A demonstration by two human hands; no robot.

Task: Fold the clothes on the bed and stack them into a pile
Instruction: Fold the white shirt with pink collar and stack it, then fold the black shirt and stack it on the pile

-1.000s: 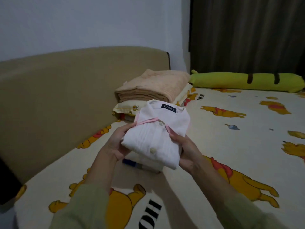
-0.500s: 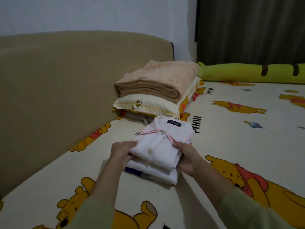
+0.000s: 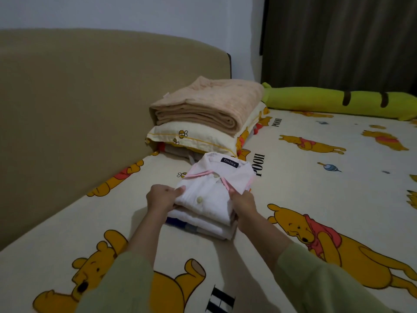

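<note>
A folded white shirt (image 3: 214,188) with pink collar trim and a dark neck label lies on top of a small pile of folded clothes (image 3: 203,224) on the bed (image 3: 293,199), just in front of the stacked pillow (image 3: 191,137) and folded beige blanket (image 3: 203,105). The left hand (image 3: 161,197) grips the shirt's left edge, thumb on top and fingers curled beneath. The right hand (image 3: 244,205) grips the right edge near the collar, fingers curled round the fabric. A long green bolster (image 3: 338,102) lies to the right of the blanket, beside the dark curtain (image 3: 338,41).
</note>
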